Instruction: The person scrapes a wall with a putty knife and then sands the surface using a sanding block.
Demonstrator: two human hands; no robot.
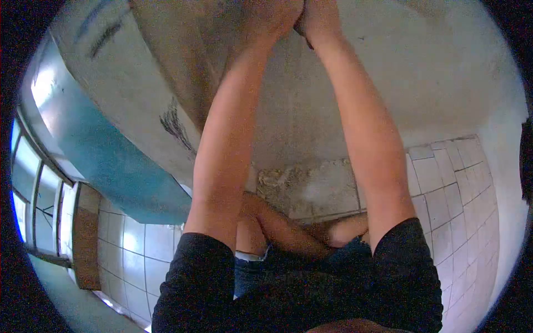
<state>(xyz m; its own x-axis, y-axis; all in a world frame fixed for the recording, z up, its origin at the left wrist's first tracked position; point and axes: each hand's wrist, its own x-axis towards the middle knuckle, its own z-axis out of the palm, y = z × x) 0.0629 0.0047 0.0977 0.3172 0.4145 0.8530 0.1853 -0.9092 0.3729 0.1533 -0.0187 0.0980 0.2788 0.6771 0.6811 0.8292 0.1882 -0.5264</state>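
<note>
Both my arms reach out ahead to the top of the view, close to a grey-beige plastered wall (444,77). My left hand (275,18) and my right hand (323,22) come together there, cut off by the upper edge. Their fingers are out of sight. A small dark shape (301,25) shows between the hands, at the right wrist; I cannot tell what it is. Below my forearms are my crossed legs (286,225), in dark blue shorts.
A rough bare patch (311,188) runs along the wall's foot. White tiles (444,194) cover the floor to the right, and more tiles (133,250) lie left. A blue-painted surface (111,155) with a dark-smudged grey part stands left, near a window (41,194).
</note>
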